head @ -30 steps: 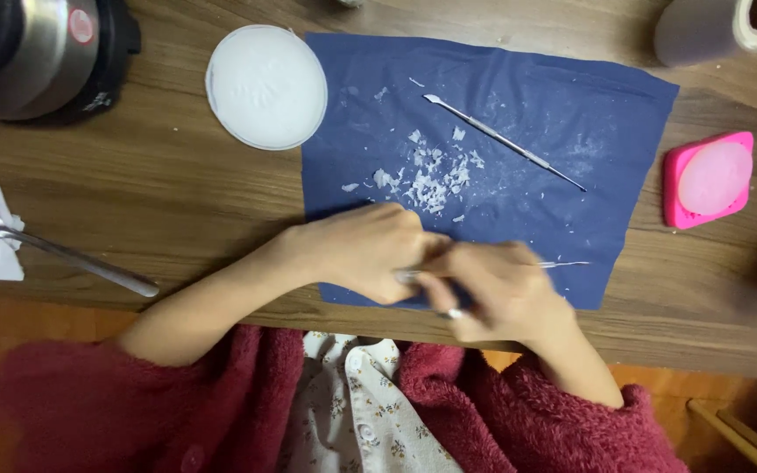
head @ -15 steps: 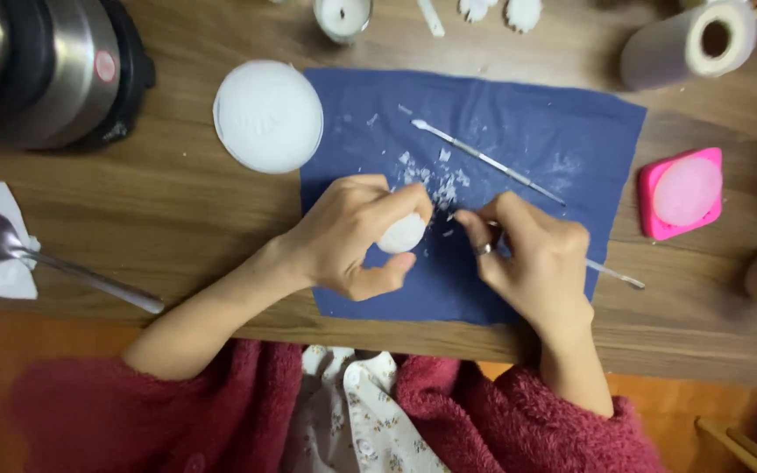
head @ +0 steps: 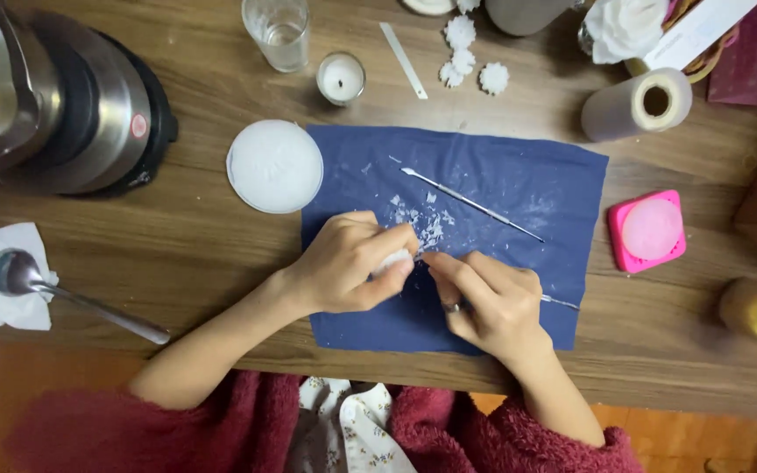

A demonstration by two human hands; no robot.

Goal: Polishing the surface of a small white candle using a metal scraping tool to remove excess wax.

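Observation:
My left hand (head: 350, 263) cups a small white lump (head: 392, 260), mostly hidden by the fingers, over a dark blue cloth (head: 519, 184). My right hand (head: 486, 298) is pinched on a thin metal tool (head: 561, 302); the tool's end sticks out to the right, and its tip meets the lump. White flakes (head: 427, 226) lie on the cloth just beyond my fingers. A second thin metal tool (head: 470, 203) lies slanted on the cloth farther back.
A round white disc (head: 274, 165) sits left of the cloth, a pink square mould (head: 649, 231) to its right. A steel kettle (head: 41, 96), a spoon (head: 63, 292) on tissue, a glass (head: 279, 31), a small candle (head: 341, 79) and a paper roll (head: 637, 105) surround them.
The view has shifted, showing more of the table's far side. Both hands have come together again around the white lump, which was more exposed half a second ago.

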